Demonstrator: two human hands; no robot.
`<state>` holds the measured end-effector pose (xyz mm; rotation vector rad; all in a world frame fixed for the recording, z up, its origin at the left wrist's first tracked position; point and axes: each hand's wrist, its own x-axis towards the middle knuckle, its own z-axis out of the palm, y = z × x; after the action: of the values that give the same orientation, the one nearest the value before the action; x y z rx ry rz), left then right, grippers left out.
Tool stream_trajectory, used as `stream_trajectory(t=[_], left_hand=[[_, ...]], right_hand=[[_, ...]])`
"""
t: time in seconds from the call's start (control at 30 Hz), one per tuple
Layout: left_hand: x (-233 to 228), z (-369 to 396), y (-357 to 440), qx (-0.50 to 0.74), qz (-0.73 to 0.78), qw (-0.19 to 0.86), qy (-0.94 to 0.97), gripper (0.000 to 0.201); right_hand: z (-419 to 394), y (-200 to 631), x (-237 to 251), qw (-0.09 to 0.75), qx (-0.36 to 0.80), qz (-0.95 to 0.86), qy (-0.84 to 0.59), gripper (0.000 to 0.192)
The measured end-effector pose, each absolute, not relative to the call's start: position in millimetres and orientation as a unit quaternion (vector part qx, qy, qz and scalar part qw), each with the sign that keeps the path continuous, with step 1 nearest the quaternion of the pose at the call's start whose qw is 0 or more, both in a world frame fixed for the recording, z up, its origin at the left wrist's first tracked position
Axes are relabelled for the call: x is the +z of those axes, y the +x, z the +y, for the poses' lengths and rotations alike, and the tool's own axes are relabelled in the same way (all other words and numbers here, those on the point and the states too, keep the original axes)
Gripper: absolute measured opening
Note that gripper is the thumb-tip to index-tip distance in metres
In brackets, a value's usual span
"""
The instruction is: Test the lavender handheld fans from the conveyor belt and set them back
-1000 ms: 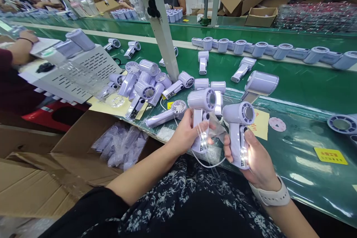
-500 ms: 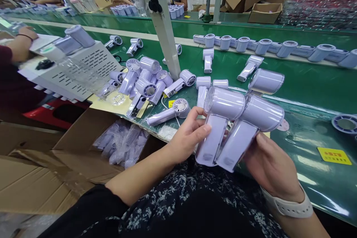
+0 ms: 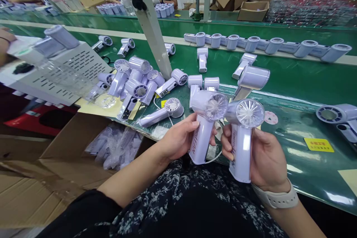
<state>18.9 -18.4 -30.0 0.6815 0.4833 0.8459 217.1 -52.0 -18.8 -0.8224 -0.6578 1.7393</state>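
My left hand (image 3: 178,135) is closed round the handle of a lavender handheld fan (image 3: 201,137), upright with its round clear-covered face turned to the right. A second lavender fan (image 3: 242,152) stands upright in my right hand (image 3: 266,156), its fingers wrapped about the handle. Dark lettering shows on the handles of both. The two fan heads are side by side and very close; I cannot tell whether they touch. Just behind them are more fans, one with a large head (image 3: 254,77). Left of my left hand, another fan (image 3: 163,113) lies on the green table.
A pile of fans (image 3: 131,81) lies beside a slotted white metal box (image 3: 75,70). Below it, a cardboard box (image 3: 69,137) holds plastic-wrapped pieces. A slanted white post (image 3: 154,33) rises from the table. Fans line the far rail (image 3: 232,42). A co-worker's hand (image 3: 5,44) is at far left.
Both fans have been turned, so their round faces and handle lettering now show. They have come slightly apart at the handles. The view has shifted a little to the right.
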Motion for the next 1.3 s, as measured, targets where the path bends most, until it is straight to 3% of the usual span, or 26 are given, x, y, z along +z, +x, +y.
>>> stream_trajectory(t=[0.17, 0.5, 0.73, 0.93, 1.1, 1.17, 1.23, 1.3], left_hand=[[-26, -19, 14, 0.4, 0.244, 0.794, 0.387, 0.044], [-31, -20, 20, 0.388, 0.333, 0.757, 0.406, 0.074], [-38, -19, 19, 0.379, 0.364, 0.747, 0.408, 0.073], [-31, -16, 16, 0.367, 0.35, 0.73, 0.458, 0.059], [-19, -16, 6, 0.376, 0.315, 0.522, 0.698, 0.041], [-17, -15, 4, 0.387, 0.255, 0.417, 0.782, 0.029], [-17, -14, 2, 0.401, 0.214, 0.332, 0.826, 0.03], [-16, -14, 1, 0.406, 0.213, 0.283, 0.842, 0.034]], right_hand=[[-53, 233, -27, 0.572, 0.699, -0.272, -0.332, 0.023], [-54, 228, -39, 0.575, 0.65, -0.276, -0.414, 0.024], [-52, 224, -45, 0.552, 0.657, -0.294, -0.42, 0.025], [-56, 226, -49, 0.557, 0.631, -0.354, -0.408, 0.032], [-68, 232, -36, 0.566, 0.491, -0.507, -0.426, 0.053], [-70, 232, -30, 0.559, 0.448, -0.579, -0.39, 0.044], [-71, 232, -29, 0.558, 0.421, -0.62, -0.357, 0.032], [-71, 236, -30, 0.551, 0.417, -0.636, -0.343, 0.033]])
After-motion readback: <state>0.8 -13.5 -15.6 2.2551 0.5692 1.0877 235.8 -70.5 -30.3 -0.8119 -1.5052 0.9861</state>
